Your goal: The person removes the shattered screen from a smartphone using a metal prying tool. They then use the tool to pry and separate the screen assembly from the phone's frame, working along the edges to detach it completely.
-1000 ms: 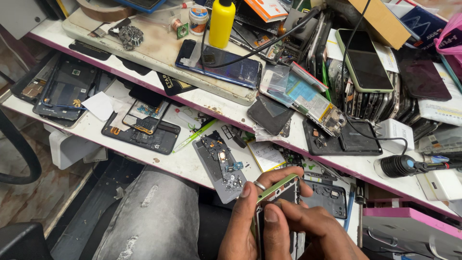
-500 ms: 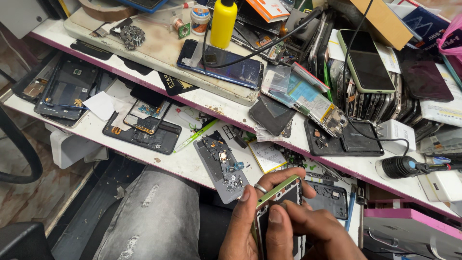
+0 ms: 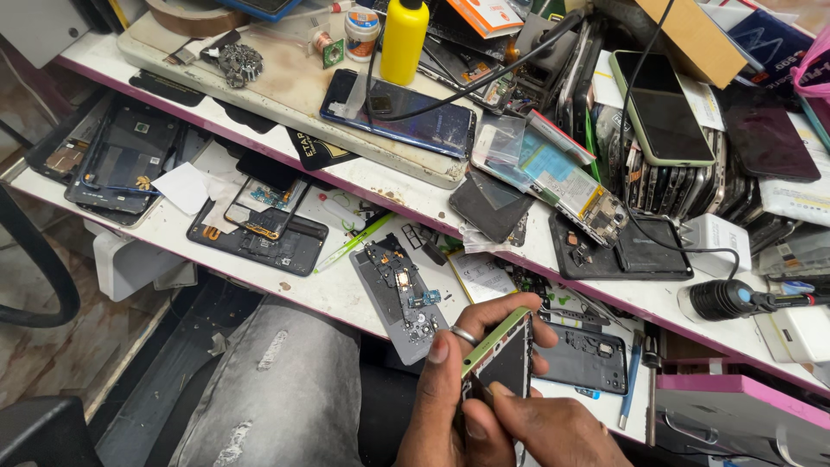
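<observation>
The white desk [image 3: 346, 294] is carrying opened phones. Below its edge, the left hand [image 3: 450, 406] is gripping a green-framed phone [image 3: 500, 359], now tilted more upright, while the right hand [image 3: 553, 432] is pinching its lower edge.

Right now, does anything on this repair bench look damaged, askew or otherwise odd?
Yes. The grey phone frame juts past the lower shelf's front edge, over the person's knee. The green-edged phone, gripped by the left hand and right hand, shows a bare dark inside. Opened phones lie scattered at all angles.
</observation>
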